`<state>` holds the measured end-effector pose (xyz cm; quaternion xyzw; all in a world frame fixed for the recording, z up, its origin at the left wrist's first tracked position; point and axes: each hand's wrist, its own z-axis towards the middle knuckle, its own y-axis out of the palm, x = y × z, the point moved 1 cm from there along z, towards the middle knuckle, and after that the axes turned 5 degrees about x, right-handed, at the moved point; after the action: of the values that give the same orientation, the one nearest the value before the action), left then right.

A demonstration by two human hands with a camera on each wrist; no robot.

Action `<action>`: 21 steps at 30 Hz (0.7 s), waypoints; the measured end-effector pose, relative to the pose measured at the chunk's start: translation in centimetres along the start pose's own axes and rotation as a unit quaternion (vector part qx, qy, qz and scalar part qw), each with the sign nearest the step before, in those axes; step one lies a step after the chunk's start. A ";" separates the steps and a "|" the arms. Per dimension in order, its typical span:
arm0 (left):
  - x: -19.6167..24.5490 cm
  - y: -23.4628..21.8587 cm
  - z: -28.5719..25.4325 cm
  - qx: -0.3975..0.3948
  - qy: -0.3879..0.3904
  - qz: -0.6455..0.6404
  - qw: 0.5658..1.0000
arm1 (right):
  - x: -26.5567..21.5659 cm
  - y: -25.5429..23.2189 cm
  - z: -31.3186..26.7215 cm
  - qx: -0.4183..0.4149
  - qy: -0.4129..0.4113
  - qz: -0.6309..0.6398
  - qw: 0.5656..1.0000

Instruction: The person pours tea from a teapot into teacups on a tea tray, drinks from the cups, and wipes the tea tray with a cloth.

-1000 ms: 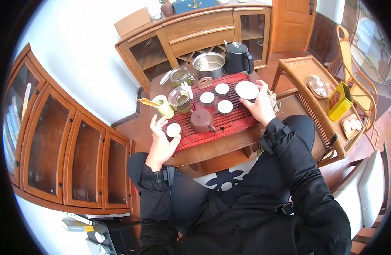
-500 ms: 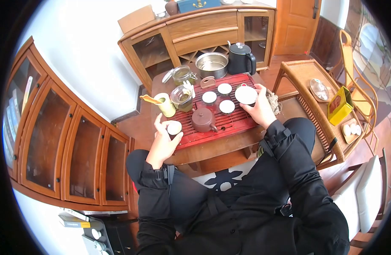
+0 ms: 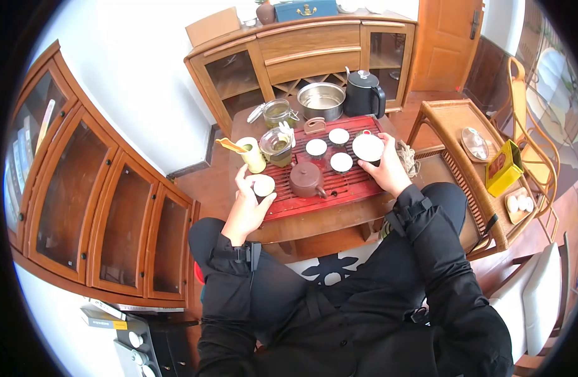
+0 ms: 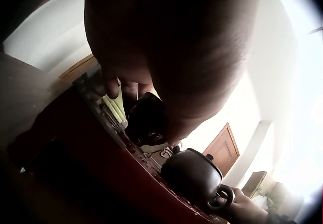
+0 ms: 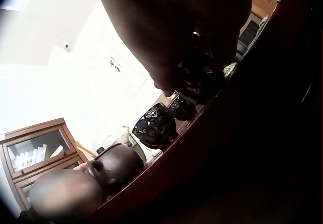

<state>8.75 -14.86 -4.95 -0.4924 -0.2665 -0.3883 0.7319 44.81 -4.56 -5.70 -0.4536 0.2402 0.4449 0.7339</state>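
My left hand (image 3: 246, 210) holds a small teacup (image 3: 263, 185), pale inside and dark outside, at the tray's left front corner. In the left wrist view the dark cup (image 4: 146, 120) shows between fingers and thumb. With fingers and thumb on opposite sides, my right hand (image 3: 391, 168) grips a wider white-lined tea bowl (image 3: 368, 148) at the tray's right end. Its dark outside is mostly in shadow in the right wrist view. Between the hands a brown clay teapot (image 3: 306, 180) stands on the red slatted tea tray (image 3: 358, 182). Three white-lined teacups (image 3: 341, 163) stand behind it.
Left of the tray stand a bamboo holder (image 3: 252, 157) with tea tools and a glass pitcher (image 3: 276, 147). Behind are a lidded glass jar (image 3: 278, 113), a steel pot (image 3: 321, 100) and a black kettle (image 3: 364, 94). A rattan cart (image 3: 449, 144) stands to the right.
The left fingers have closed round the small teacup and raised it slightly. The right hand has drawn the tea bowl a little toward the body, uncovering a small red-marked thing behind it.
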 end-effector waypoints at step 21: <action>-1.5 -0.4 -1.0 0.093 0.039 0.134 0.986 | 0.3 -2.2 -2.7 0.080 -0.104 -0.103 0.986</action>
<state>7.59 -15.38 -6.31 -0.4379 -0.2047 -0.2793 0.8297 46.96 -7.24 -6.19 -0.3668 0.1496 0.3909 0.8308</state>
